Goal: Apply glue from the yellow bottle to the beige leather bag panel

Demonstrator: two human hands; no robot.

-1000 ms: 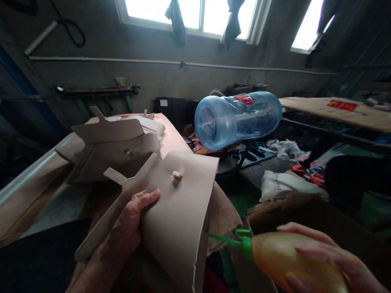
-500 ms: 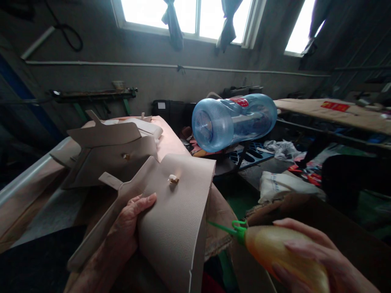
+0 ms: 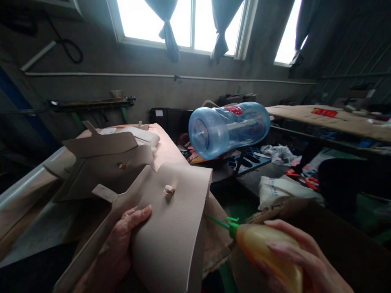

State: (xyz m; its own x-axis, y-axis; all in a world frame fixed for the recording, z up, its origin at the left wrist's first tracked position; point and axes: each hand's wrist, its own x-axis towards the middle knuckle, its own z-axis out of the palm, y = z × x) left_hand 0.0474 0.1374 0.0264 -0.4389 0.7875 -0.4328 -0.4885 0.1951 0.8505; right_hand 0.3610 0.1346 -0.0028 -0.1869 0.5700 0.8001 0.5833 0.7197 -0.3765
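Nearest, the right hand point(image 3: 293, 260) wraps closed around a yellow squeeze bottle point(image 3: 269, 250), its green nozzle point(image 3: 224, 223) just beside a beige leather piece point(image 3: 171, 228). The left hand point(image 3: 120, 240) grips that piece, fingers flat on top. Farther off, a blue water jug point(image 3: 227, 128) lies sideways

Dim room, glaring backlit windows point(image 3: 180, 20), wide-angle bending at the edges.

Left hand point(image 3: 120, 240) holds a beige leather piece point(image 3: 171, 228); right hand point(image 3: 293, 256) grips a yellow glue bottle point(image 3: 264, 250)
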